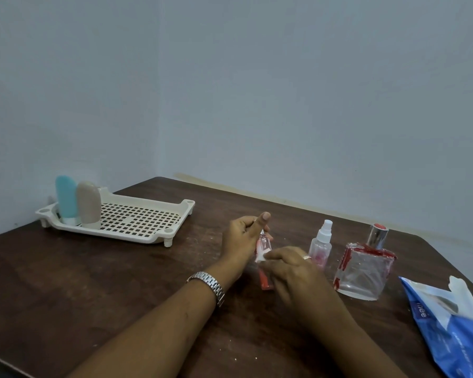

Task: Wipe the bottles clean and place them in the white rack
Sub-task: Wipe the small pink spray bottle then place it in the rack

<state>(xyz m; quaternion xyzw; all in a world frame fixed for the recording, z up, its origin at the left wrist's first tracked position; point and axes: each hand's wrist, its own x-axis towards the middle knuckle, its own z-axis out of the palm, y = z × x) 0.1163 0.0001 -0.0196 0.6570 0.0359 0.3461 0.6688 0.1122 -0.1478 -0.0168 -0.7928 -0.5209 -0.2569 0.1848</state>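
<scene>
Step in hand: wiping, judged as mid-task.

- slim bottle point(265, 242) is being held tilted just above the table point(120, 282), centre of view, well apart from the white rack point(185, 207).
- It is being gripped near its upper end by the left hand point(243, 238): fingers curled round it, thumb raised.
- A white wipe point(260, 257) is being pinched by the right hand point(292, 271) and pressed against the bottle's mid-section. The lower part of the bottle is partly being hidden by those fingers.

Doing it well (judgement):
- The bottle should be rotated by the left hand while the wipe is being drawn along its length, so all sides are covered.
- The grip point should be shifted once, since the area under the left fingers is not being reached.
- Light pressure is advised. The bottle looks thin and slippery.

Containers:
- Slim bottle: clear at the top, red at the lower end. Whether that is liquid or tint cannot be told.
- spray bottle point(321, 244): upright, clear, with a pinkish trace low inside.
- square glass bottle point(363, 268): upright, looking empty, red smears on its shoulders and left edge. More wiping is likely being needed there.
- Rack: a blue bottle point(66, 199) and a beige bottle point(88, 204) are standing cap-down at its left end, touching.
- blue packet point(448, 323): lying at the right edge, with a white sheet sticking out of its opening.
</scene>
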